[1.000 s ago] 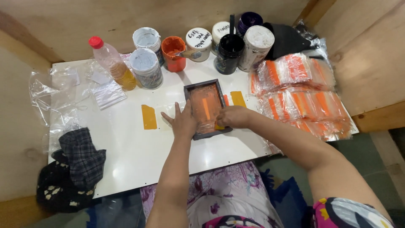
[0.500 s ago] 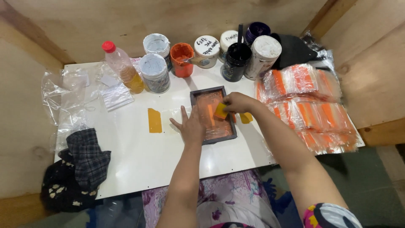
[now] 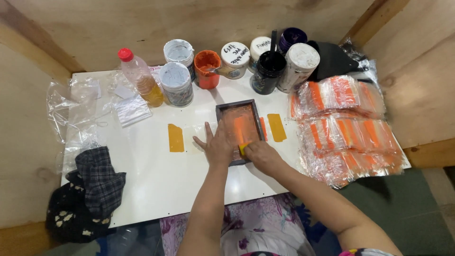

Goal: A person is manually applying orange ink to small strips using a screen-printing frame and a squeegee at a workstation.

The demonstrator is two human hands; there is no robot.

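White worktop boxed by wood walls; clear orange-striped packets stacked right; left grip flat, released on frame; right grip clenched on yellow scraper

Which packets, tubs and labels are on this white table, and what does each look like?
Clear packets with orange stripes: stacked at the right edge.
Lidded tubs with handwritten lids: back row, round, white.
Open orange paint tub: back row, centre.
Bottle with red cap: back left, amber liquid.
Small clear bags: left, flat.
Framed screen: centre, dark frame, orange inside; left hand presses it, right hand holds a yellow scraper.
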